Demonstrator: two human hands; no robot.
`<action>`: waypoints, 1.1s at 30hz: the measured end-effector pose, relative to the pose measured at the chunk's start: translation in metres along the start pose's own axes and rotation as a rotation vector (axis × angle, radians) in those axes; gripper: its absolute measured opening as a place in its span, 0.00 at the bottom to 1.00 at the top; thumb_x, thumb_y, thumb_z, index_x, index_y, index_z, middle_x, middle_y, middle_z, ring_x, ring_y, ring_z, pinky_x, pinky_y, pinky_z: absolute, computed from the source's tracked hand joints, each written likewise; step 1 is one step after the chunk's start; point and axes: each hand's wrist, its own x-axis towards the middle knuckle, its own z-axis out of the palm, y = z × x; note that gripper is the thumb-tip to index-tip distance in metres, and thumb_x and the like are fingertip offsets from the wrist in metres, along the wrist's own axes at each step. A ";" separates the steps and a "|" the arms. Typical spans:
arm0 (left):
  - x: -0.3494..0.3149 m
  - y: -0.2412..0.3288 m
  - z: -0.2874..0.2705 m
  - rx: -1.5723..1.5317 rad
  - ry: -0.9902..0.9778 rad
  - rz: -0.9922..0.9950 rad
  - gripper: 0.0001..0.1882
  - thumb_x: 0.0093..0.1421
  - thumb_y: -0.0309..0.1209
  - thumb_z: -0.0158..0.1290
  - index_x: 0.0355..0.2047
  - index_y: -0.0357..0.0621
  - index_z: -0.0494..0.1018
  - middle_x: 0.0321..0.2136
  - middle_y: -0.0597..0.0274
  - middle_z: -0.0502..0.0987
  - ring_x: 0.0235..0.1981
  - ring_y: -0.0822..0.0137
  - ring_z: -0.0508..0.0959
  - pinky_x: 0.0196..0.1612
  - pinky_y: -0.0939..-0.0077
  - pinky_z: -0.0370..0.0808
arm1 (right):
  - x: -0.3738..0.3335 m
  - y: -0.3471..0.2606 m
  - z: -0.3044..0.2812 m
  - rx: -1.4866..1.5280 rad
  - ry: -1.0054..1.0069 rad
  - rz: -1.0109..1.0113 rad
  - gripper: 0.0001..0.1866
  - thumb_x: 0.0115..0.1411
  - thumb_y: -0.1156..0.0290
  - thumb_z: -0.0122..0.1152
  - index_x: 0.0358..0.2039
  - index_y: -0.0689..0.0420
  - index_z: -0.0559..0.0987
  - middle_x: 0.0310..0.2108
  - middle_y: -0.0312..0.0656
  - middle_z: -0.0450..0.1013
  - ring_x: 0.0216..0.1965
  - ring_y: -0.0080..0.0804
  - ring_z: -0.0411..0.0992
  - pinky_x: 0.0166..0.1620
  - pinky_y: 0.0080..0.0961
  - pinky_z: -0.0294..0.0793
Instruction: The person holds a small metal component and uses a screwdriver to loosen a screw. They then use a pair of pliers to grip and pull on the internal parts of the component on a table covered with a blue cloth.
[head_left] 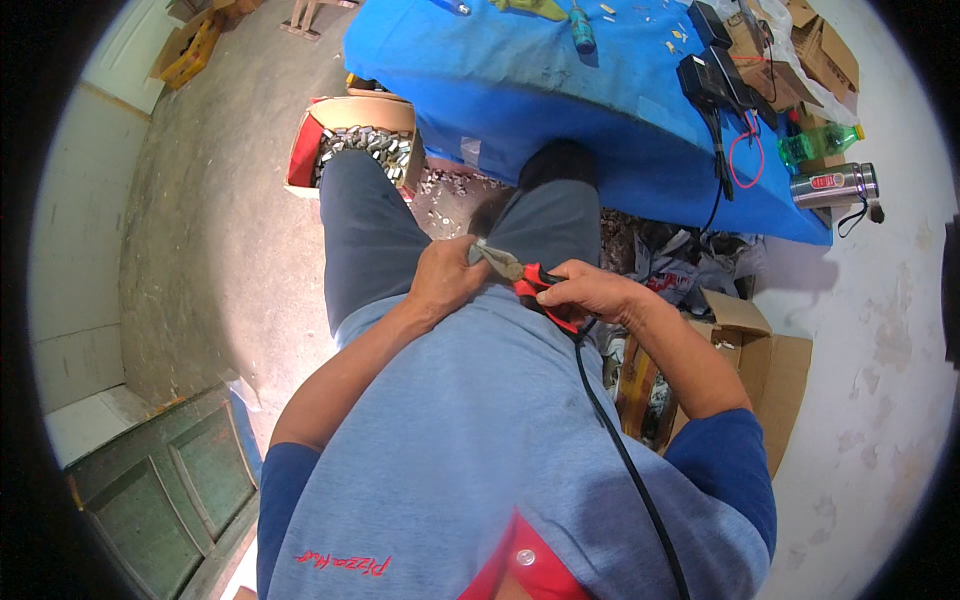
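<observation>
Over my lap, my right hand [592,292] is closed round the red and black handles of a pair of pliers [528,287]. The grey jaws point left and reach the fingertips of my left hand [445,278]. That hand is closed in a pinch on a small silvery metal piece [480,243], mostly hidden by the fingers. Whether the jaws grip the piece cannot be made out. A black cable [622,440] runs down over my shirt from near the pliers' handles.
Ahead stands a blue-covered table [480,95] with a teal-handled tool [583,32], black power adapters [705,82], a green bottle [822,144] and a steel flask [832,186]. A carton [298,160] of small metal parts sits by my left knee. An open cardboard box [780,385] stands at right.
</observation>
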 end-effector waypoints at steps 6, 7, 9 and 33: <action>-0.001 0.007 -0.002 -0.014 0.052 0.047 0.10 0.53 0.30 0.57 0.29 0.33 0.76 0.22 0.38 0.75 0.26 0.43 0.79 0.29 0.58 0.73 | 0.010 0.006 -0.012 0.109 -0.058 0.113 0.18 0.59 0.60 0.67 0.44 0.60 0.81 0.31 0.32 0.76 0.29 0.16 0.72 0.31 0.13 0.69; -0.001 0.008 -0.002 -0.007 0.059 0.047 0.10 0.53 0.30 0.57 0.29 0.33 0.76 0.22 0.38 0.75 0.26 0.43 0.79 0.29 0.58 0.73 | 0.012 0.009 -0.014 0.137 -0.063 0.114 0.19 0.59 0.59 0.67 0.44 0.60 0.81 0.33 0.32 0.77 0.31 0.17 0.73 0.34 0.13 0.71; 0.000 0.008 -0.002 0.005 0.071 0.044 0.09 0.53 0.30 0.57 0.29 0.34 0.76 0.22 0.38 0.75 0.25 0.43 0.79 0.29 0.58 0.73 | 0.013 0.010 -0.015 0.185 -0.083 0.121 0.21 0.59 0.58 0.67 0.45 0.61 0.80 0.36 0.34 0.77 0.35 0.18 0.74 0.38 0.14 0.73; 0.001 0.005 -0.009 -0.312 0.219 -0.243 0.13 0.57 0.34 0.54 0.30 0.32 0.78 0.20 0.44 0.77 0.21 0.59 0.78 0.29 0.62 0.73 | 0.052 0.003 0.050 -0.952 0.794 -0.593 0.14 0.57 0.67 0.63 0.39 0.60 0.74 0.33 0.57 0.76 0.37 0.57 0.76 0.40 0.48 0.74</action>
